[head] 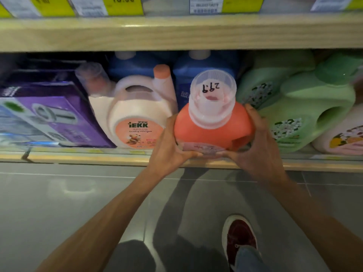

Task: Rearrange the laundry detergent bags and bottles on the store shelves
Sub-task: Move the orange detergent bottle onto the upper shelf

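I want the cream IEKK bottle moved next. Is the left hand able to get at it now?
Probably not yet: the left hand grips the orange bottle together with the right hand. The cream IEKK bottle stands unblocked at the shelf front right beside it, so once freed it looks reachable.

Yellow price labels [122, 4] with white barcode slips line the top at twelve o'clock. Grey floor tiles [59, 203] spread from seven to five o'clock. My dark red shoe [239, 238], white-soled, stands at five o'clock, a blue trouser cuff [248, 258] over it.
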`<state>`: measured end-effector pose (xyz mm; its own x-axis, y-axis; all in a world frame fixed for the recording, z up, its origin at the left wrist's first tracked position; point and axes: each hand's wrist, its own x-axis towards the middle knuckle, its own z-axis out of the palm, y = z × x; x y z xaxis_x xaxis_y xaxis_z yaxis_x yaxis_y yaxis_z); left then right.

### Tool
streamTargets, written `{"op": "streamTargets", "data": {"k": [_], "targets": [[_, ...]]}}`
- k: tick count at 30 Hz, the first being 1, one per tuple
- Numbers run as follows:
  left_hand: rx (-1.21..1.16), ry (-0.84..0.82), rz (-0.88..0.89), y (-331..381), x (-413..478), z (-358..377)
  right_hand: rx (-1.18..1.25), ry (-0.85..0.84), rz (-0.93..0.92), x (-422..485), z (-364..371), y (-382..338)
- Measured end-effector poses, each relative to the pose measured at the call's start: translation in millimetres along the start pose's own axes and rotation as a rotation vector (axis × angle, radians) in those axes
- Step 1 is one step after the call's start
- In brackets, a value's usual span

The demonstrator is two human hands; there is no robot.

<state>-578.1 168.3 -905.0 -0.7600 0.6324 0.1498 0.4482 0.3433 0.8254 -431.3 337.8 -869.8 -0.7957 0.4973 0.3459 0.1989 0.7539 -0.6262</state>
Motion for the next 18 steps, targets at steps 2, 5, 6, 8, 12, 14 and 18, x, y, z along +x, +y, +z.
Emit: {"op": "streamTargets", "data": {"k": [2,5,6,8,12,14,18], "targets": [[0.031,-0.041,-0.009,7,-14,-17,-0.037,-0.048,-0.005,-7,-7,-15],[0.052,-0.099,-0.036,11,-31,-41,-0.07,-0.101,-0.033,-17,-14,-38],[0.032,-0.116,-0.053,11,-37,-49,-0.058,-0.108,-0.022,-20,-16,-46],[-0.033,-0.129,-0.089,12,-51,-63,-0.009,-0.129,0.007,-24,-19,-62],[-0.252,-0.112,-0.159,24,-85,-88,0.098,-0.19,0.024,-27,-26,-99],[-0.325,-0.086,-0.164,32,-100,-100,0.185,-0.206,0.052,-30,-29,-118],[-0.431,0.003,-0.177,44,-122,-126,0.336,-0.224,0.126,-34,-30,-146]]}}
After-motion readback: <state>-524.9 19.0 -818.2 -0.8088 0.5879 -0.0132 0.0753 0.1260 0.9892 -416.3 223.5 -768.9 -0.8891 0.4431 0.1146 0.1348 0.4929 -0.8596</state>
